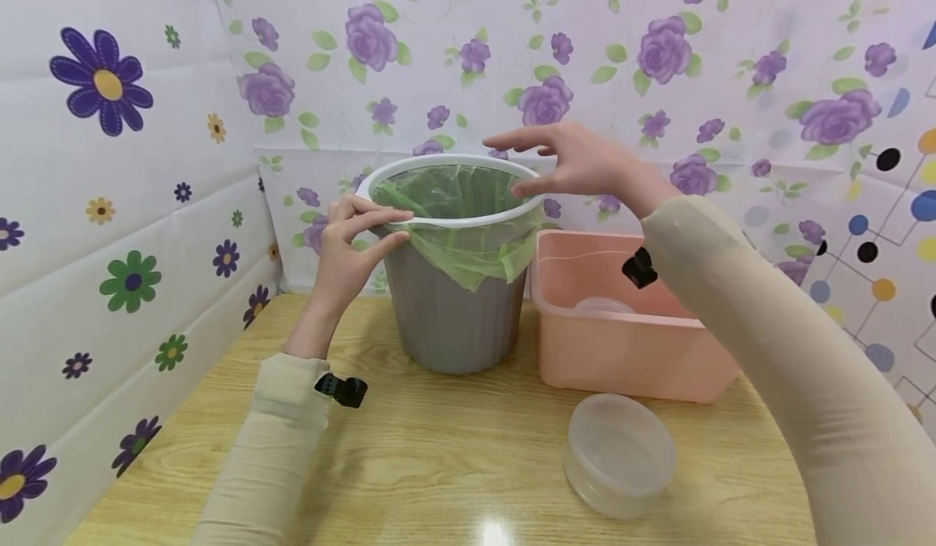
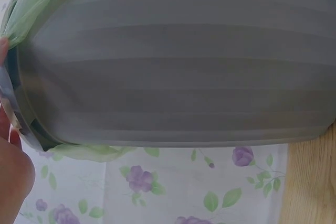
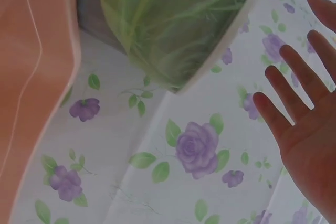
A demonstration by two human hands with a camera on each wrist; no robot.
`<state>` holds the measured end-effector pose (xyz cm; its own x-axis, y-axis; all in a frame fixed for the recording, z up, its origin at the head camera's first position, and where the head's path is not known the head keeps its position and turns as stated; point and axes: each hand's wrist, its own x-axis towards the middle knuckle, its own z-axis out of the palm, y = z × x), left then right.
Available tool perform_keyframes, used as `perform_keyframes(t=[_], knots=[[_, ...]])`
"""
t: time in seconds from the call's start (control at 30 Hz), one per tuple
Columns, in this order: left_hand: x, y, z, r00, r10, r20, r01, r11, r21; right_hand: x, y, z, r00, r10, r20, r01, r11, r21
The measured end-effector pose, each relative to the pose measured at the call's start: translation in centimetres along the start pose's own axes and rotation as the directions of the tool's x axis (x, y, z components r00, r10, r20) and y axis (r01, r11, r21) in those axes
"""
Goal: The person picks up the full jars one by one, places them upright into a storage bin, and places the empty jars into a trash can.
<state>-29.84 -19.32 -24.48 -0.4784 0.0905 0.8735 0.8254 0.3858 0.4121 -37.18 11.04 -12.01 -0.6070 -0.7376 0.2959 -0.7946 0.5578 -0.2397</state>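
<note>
A grey trash can (image 1: 457, 318) with a white rim (image 1: 468, 222) stands upright on the table. It is lined with a thin green trash bag (image 1: 475, 262), whose edge is folded over the rim and hangs down outside at the front and right. My left hand (image 1: 349, 241) grips the rim at the left, fingers on top and thumb below; the left wrist view shows only part of that hand (image 2: 16, 177) beside the can's ribbed wall. Above the rim's right side, my right hand (image 1: 574, 160) is raised with fingers spread, holding nothing. The right wrist view shows this hand (image 3: 310, 129) apart from the bag.
To the right of the can is a pink plastic bin (image 1: 629, 355) with a clear round item (image 1: 603, 305) inside. In front of it, a round translucent lidded container (image 1: 620, 455) sits on the wooden table (image 1: 409, 457). Flowered cloth (image 1: 453, 10) hangs behind and at the sides.
</note>
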Motion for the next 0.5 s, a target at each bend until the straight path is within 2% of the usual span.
perform_keyframes(t=[0.17, 0.3, 0.5], knots=[[-0.1, -0.1, 0.1, 1.000, -0.004, 0.005, 0.004, 1.000, -0.005, -2.0, 0.1, 1.5, 0.995, -0.047, -0.085, 0.048, 0.999, 0.010], [0.0, -0.2, 0.0, 1.000, 0.000, 0.000, 0.000, 1.000, -0.006, -3.8, -0.5, 2.5, 0.991, -0.089, -0.097, 0.088, 0.996, -0.007], [-0.1, -0.2, -0.1, 1.000, 0.003, 0.003, -0.003, 1.000, -0.006, -6.5, -1.5, 4.5, 0.970, -0.226, -0.092, 0.229, 0.973, 0.027]])
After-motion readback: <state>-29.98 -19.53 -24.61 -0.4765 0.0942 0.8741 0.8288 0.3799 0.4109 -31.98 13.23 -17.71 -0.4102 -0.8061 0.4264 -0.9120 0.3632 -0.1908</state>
